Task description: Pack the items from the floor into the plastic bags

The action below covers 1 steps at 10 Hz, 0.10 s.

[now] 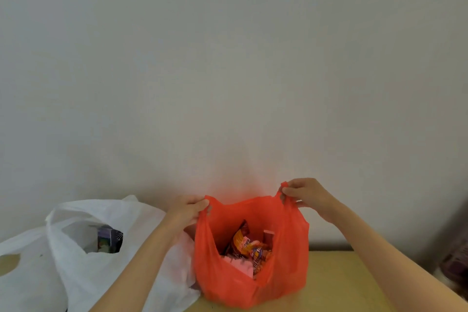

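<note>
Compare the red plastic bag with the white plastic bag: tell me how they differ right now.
The red plastic bag stands upright, pulled open by its handles by the left hand and the right hand; the white plastic bag slumps on the floor with no hand gripping it. The red bag shows several colourful snack packets; the white one shows one dark box. Both are handled plastic bags with open mouths and something inside.

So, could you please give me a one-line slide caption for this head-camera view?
Left hand and right hand hold the red bag of snack packets open beside a white bag.
</note>
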Motion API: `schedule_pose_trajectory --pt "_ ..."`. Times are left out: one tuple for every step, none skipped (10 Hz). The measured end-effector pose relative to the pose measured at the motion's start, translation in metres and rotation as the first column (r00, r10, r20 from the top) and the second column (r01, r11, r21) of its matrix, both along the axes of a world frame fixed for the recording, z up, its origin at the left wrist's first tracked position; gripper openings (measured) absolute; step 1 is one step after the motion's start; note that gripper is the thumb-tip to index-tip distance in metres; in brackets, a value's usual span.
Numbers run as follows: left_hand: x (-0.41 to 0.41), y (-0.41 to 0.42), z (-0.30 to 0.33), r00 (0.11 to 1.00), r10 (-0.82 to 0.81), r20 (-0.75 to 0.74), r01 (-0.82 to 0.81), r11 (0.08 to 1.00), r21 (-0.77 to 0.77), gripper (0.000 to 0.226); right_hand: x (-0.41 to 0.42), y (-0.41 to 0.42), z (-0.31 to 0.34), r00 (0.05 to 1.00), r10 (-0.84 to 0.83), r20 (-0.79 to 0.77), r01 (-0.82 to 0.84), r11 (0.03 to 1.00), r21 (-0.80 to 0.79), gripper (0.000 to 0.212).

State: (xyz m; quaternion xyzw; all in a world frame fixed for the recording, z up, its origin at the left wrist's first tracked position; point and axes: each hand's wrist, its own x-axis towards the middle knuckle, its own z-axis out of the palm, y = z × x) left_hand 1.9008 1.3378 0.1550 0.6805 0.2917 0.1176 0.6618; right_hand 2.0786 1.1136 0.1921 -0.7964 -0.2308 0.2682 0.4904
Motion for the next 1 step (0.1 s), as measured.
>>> schedule_pose_trajectory --pt "-0.0056 0.0085 0.0017 0.995 -0.061 -0.081 0.070 0.990 0.118 0.011 0.0046 -0.0047 0.0108 0.997 0.040 0.064 -0.033 0.994 -0.102 0.013"
